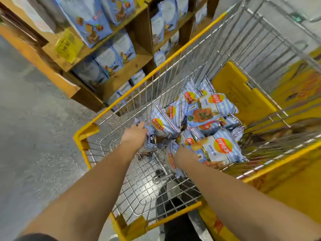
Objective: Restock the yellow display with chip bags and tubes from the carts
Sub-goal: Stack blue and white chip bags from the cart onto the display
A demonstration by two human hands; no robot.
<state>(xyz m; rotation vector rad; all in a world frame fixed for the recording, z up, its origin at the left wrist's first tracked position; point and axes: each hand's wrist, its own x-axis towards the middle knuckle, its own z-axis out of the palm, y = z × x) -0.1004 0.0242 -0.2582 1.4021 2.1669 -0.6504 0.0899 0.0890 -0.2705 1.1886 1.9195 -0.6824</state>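
Here, cart: a wire cart (173,87) with yellow edges stands on the grey floor, and both arms reach down into it.
Chip bags: a pile of blue-and-white striped chip bags (205,122) lies at the far end of the cart, stacked on each other.
Left hand: the left hand (136,133) is on a chip bag at the left side of the pile, by the cart's left wall; its fingers bend over the bag's top edge and hold it.
Right hand: the right hand (185,154) is pushed in among the bags; bags cover its fingers, so I cannot tell if they are wide or holding.
Big bag: one big chip bag (220,150) lies just right of the right wrist, touching it.
Yellow flap: a yellow plastic flap (239,94) leans at the far end of the cart, behind the pile.
Wooden shelf: a wooden shelf (132,70) full of blue cookie boxes (90,21) stands beside the cart on the left.
Price tag: a yellow price tag (68,45) hangs on the shelf.
Yellow display: a yellow display (295,180) is close on the right, blurry.
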